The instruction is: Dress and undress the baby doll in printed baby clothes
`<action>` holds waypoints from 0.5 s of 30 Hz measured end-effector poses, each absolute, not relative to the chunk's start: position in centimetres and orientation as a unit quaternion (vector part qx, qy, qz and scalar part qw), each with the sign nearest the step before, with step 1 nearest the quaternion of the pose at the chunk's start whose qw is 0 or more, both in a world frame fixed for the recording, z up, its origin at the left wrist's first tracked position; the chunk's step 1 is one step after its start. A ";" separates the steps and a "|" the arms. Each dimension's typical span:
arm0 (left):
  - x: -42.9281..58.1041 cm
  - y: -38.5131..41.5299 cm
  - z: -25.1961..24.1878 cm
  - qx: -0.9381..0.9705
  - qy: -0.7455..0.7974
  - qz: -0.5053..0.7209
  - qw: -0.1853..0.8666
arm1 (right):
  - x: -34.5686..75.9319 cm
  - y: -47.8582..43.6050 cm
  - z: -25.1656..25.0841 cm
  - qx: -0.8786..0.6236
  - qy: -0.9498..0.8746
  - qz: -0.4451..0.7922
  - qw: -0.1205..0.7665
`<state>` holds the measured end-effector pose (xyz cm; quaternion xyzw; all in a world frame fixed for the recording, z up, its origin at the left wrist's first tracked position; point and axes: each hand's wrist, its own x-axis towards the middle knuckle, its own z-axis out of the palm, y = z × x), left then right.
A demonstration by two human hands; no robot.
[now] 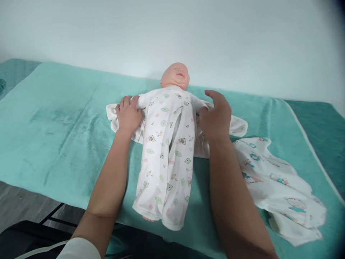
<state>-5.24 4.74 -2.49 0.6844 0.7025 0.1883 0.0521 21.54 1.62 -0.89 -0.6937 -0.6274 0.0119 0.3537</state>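
Observation:
A baby doll [175, 76] lies on its back, head toward the wall, in white trousers [168, 154] printed with green and pink figures. Its white-sleeved arms are spread to both sides. Under its upper body is a white printed garment [239, 126], its ends sticking out left and right. My left hand [129, 114] lies over the end of the doll's arm on the left, fingers spread. At the other arm's end is my right hand [217, 118], index finger stretched away from the thumb; its remaining fingers are hidden. One foot [148, 218] peeks from a trouser leg.
A second white printed garment [280, 183] lies crumpled at the right, beside my forearm. A turquoise cover [64, 118] is spread over the table, with some creases on the left. Behind stands a pale wall [172, 32]. A black object [29, 241] is at the lower left.

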 end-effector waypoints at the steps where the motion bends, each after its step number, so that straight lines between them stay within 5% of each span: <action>1: -5.2 4.7 -2.4 0.684 0.703 0.187 0.054 | 20.5 1.6 0.1 -0.662 -0.654 0.015 0.365; 10: -5.3 4.8 -2.6 0.685 0.694 0.213 0.062 | 8.5 7.2 4.3 -0.496 -0.864 0.049 0.069; 15: -5.4 5.1 -2.7 0.683 0.692 0.222 0.068 | 6.4 10.9 3.0 -0.490 -0.872 0.013 0.015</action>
